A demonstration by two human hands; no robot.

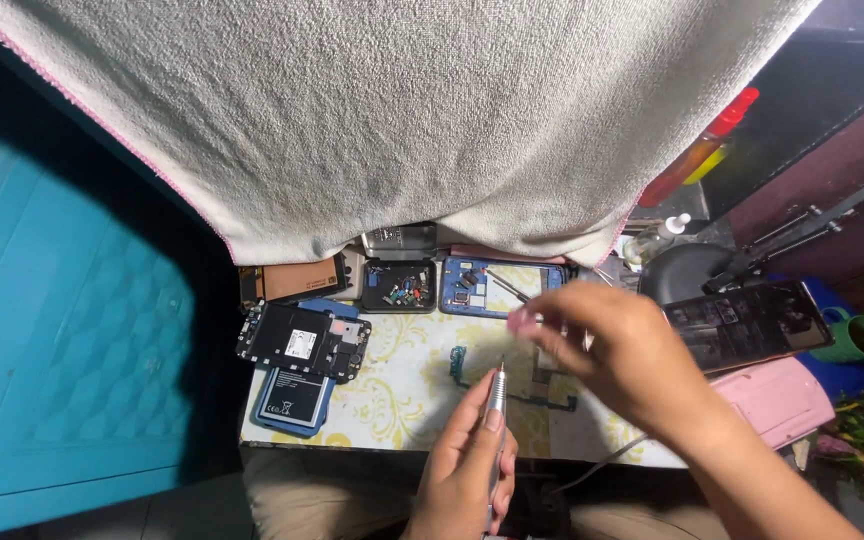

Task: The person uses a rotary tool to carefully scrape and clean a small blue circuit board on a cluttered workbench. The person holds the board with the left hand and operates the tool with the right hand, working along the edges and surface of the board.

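The left hand (467, 465) grips a slim silver pen-shaped tool (495, 400) upright (tip pointing far); the right hand (617, 355) hovers right, fingers curled, pinching something small and pink (520, 320).

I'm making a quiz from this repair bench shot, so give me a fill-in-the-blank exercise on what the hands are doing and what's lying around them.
1. The left hand grips a slim silver pen-shaped tool with its tip pointing ____ from the person.
2. The right hand hovers over the table, which has a white and ____ floral cover.
3. At the table's left end, a black phone board lies partly over a ____ phone shell.
4. The small black tray holds loose ____.

Missing words: away; yellow; blue; parts
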